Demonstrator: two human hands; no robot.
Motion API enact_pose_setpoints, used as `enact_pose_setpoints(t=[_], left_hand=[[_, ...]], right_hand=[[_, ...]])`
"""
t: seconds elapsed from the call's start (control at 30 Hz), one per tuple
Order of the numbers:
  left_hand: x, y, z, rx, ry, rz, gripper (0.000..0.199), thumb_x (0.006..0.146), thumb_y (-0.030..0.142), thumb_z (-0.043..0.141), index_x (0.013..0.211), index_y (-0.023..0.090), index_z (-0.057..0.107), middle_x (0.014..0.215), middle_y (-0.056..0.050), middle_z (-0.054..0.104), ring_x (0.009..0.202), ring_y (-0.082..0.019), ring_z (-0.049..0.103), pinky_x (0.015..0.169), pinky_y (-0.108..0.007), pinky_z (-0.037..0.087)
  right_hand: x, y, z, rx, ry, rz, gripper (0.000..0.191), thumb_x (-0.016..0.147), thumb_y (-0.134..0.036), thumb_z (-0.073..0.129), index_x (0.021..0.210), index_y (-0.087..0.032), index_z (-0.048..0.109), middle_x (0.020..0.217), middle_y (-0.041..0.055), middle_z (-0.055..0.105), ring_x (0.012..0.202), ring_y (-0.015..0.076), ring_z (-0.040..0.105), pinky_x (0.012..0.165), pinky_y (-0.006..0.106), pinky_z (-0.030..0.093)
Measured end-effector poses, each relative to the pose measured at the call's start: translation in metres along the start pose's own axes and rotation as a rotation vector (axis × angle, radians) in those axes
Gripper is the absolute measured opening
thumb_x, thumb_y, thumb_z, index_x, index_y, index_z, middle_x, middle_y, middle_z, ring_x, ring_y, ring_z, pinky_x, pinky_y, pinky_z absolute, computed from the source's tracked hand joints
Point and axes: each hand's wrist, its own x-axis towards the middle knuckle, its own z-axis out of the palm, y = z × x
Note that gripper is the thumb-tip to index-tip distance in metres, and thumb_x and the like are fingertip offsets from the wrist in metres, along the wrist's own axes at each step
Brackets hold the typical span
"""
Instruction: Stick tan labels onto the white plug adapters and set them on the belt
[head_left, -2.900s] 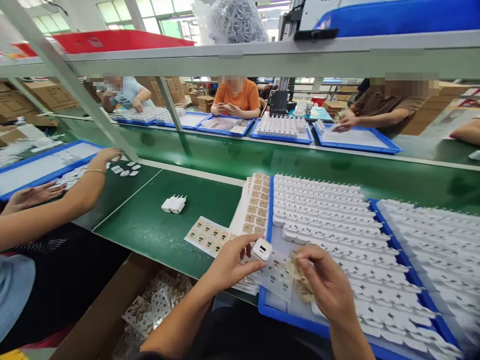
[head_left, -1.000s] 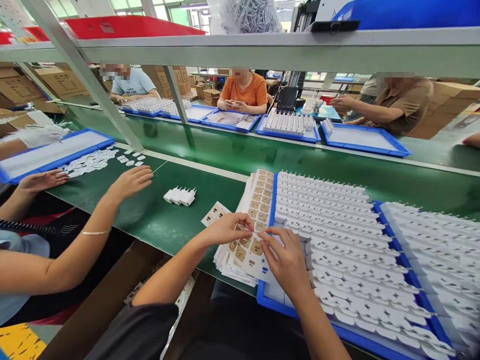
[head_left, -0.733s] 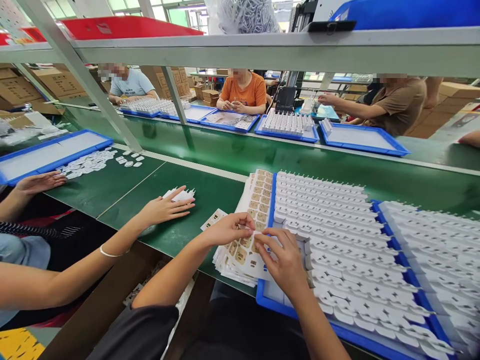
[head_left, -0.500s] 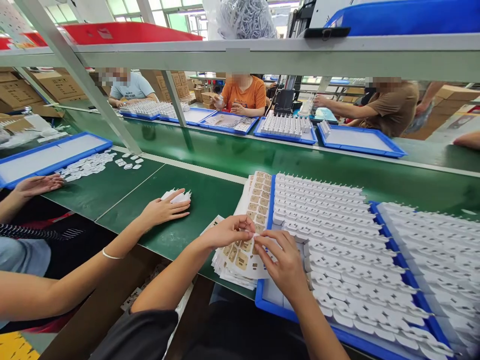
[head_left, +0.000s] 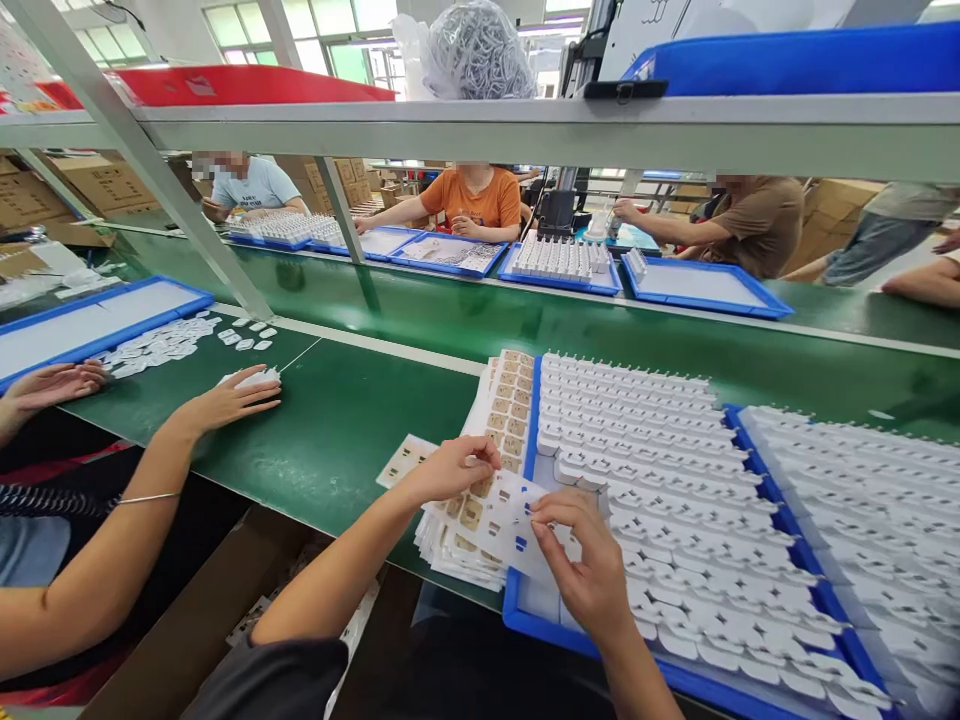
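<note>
My left hand (head_left: 459,468) is closed in a pinch at the upper left of a thin white backing sheet (head_left: 499,522) with small rectangular cut-outs. My right hand (head_left: 583,560) pinches the sheet's right part between thumb and fingers. Blue shows through some of its holes. Under the sheet lies a stack of sticker sheets (head_left: 512,395) bearing brown rounded stickers. Beside the stack, a blue-rimmed tray (head_left: 517,605) holds rows of white plastic parts (head_left: 660,500), partly behind my right hand. Whether a loose sticker is in either hand's fingertips is too small to tell.
A second tray of white parts (head_left: 847,500) stands at the right. A loose sticker sheet (head_left: 407,460) lies left of the stack. At the left, a co-worker's hand (head_left: 232,400) rests on white parts near a loose pile (head_left: 161,345). An overhead shelf (head_left: 450,135) crosses above.
My hands have moved apart from their meeting point, and the sheet now spans between them, raised. The neighbouring co-worker's hand with white parts has moved left. The view has shifted slightly.
</note>
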Motion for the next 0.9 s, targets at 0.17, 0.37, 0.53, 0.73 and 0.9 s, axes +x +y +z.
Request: enact_pose_setpoints(t=[0.17,0.37,0.53,0.73,0.9], left_hand=[[0.013,0.01,0.021,0.28,0.064,0.088,0.014,0.083,0.014,0.063,0.094,0.021,0.069,0.11,-0.006,0.068,0.118,-0.029,0.051,0.108,-0.049,0.032],[0.055,0.026,0.052,0.709,0.038,0.364,0.046,0.083,0.037,0.074,0.124,0.021,0.061,0.124,-0.01,0.062,0.117,-0.03,0.051,0.103,-0.045,0.039],[0.076,0.028,0.078,0.921,0.051,0.432,0.046,0.079,0.045,0.077,0.114,0.017,0.065,0.122,-0.014,0.055,0.115,-0.033,0.048,0.095,-0.046,0.043],[0.07,0.029,0.085,0.93,0.056,0.423,0.035,0.082,0.036,0.075,0.108,0.015,0.064,0.123,-0.015,0.054,0.116,-0.033,0.048,0.094,-0.048,0.045],[0.04,0.023,0.059,0.311,0.133,0.3,0.036,0.076,0.032,0.081,0.104,0.019,0.063,0.124,-0.01,0.062,0.112,-0.027,0.056,0.097,-0.042,0.046]], right_hand=[[-0.017,0.006,0.005,0.0,-0.079,0.047,0.016,0.094,-0.008,0.054,0.099,-0.024,0.057,0.088,0.002,0.067,0.084,0.0192,0.063,0.078,0.034,0.051],[-0.023,0.007,0.01,-0.029,-0.09,0.0,0.014,0.092,-0.009,0.053,0.095,-0.023,0.058,0.083,0.0022,0.066,0.08,0.0193,0.064,0.075,0.033,0.052],[-0.021,0.006,0.008,-0.041,-0.019,-0.018,0.014,0.091,-0.01,0.052,0.09,-0.023,0.058,0.08,0.0018,0.066,0.072,0.0188,0.065,0.066,0.029,0.055],[-0.021,0.01,0.008,-0.081,0.032,-0.07,0.013,0.089,-0.011,0.055,0.09,-0.024,0.058,0.077,0.0015,0.067,0.068,0.0185,0.067,0.062,0.028,0.057],[-0.025,0.017,0.005,-0.053,0.017,-0.035,0.015,0.088,-0.01,0.057,0.094,-0.024,0.058,0.081,0.0021,0.067,0.073,0.0189,0.068,0.066,0.028,0.057]])
